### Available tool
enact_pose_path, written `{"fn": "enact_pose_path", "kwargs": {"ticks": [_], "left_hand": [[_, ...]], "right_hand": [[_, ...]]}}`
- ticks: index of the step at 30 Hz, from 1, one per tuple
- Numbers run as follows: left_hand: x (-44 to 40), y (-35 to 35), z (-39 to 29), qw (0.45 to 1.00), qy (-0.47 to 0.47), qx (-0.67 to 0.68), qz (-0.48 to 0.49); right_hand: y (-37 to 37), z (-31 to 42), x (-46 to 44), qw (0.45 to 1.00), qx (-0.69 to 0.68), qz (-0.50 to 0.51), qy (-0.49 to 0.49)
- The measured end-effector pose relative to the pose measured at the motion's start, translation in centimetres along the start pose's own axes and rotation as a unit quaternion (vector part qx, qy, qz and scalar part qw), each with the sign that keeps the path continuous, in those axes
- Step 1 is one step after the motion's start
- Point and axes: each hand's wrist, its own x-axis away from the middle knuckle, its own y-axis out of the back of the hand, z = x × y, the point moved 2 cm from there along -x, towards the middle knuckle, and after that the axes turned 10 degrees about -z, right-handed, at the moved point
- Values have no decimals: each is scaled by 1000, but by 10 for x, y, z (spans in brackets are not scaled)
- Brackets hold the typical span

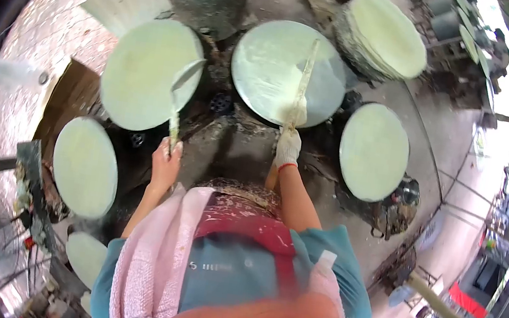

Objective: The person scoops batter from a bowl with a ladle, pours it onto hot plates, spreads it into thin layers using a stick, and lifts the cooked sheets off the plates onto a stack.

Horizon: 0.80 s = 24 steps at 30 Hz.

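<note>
My left hand (166, 160), bare, grips the batter-smeared handle of a ladle (187, 75). The ladle's metal head is over the right side of a round griddle (142, 78) with a pale, smooth top. My right hand (288, 147) wears a white knitted glove and is closed around a long flat wooden stick (307, 69). That stick points away from me across the middle griddle (270, 50), whose surface is partly whitish and partly bare grey. A pale lump or smear shows on the stick near the griddle's front edge; whether it touches the surface I cannot tell.
More pale round discs stand around me: a right one (374, 153), a left one (85, 166) and a lower-left one (86, 257). A rough-sided round basket or stack (382, 34) is at the back right. Cardboard (69, 100) leans at the left.
</note>
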Motion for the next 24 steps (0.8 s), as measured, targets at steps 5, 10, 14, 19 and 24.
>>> {"fn": "enact_pose_path", "kwargs": {"ticks": [5, 10, 14, 19, 24], "left_hand": [[20, -29, 16, 985, 150, 81, 9], [38, -58, -32, 966, 225, 128, -2], [53, -82, -67, 965, 225, 136, -3], [71, -94, -83, 973, 207, 99, -37], [72, -110, -112, 953, 277, 119, -35]], "right_hand": [[19, -8, 17, 924, 260, 77, 270], [91, 17, -38, 929, 312, -12, 197], [96, -18, -101, 956, 206, 92, 186], [136, -4, -70, 852, 420, 157, 270], [126, 53, -153, 862, 369, 44, 345]]}}
